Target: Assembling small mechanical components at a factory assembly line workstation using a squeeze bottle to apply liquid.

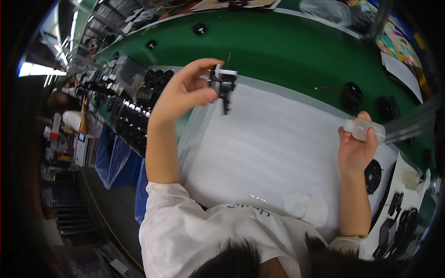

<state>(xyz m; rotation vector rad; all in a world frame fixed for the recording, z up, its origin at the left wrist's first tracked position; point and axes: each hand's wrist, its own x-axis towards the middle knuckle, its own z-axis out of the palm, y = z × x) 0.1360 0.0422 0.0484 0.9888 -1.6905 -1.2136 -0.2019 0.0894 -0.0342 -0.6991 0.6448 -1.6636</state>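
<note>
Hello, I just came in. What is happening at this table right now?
A person in a white shirt works over a white foam sheet laid beside a green conveyor belt. The left hand holds up a small black part with a white piece, pinched between thumb and fingers. The right hand grips a small translucent plastic bottle, raised off the sheet. Black round parts lie on the belt, and a crumpled white cloth rests on the sheet near the person's body.
</note>
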